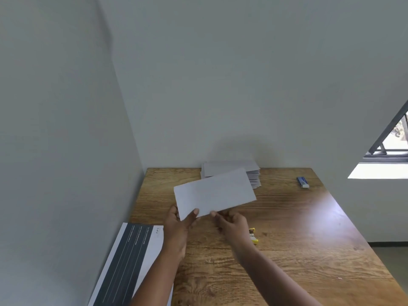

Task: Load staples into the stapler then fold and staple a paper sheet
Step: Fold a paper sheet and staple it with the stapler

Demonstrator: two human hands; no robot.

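Observation:
A folded white paper sheet (215, 193) is held above the wooden table (298, 228). My left hand (180, 226) pinches its near left corner, thumb on top. My right hand (230, 224) pinches the near edge just right of the left hand. A small yellow stapler (253, 235) lies on the table right behind my right wrist, partly hidden by it. A blue staple box (302, 181) lies at the far right of the table.
A stack of folded white sheets (231, 171) sits at the back of the table against the wall. A printed sheet with a dark lined panel (130, 257) lies at the near left edge. Walls close in on the left and behind; a window is at right.

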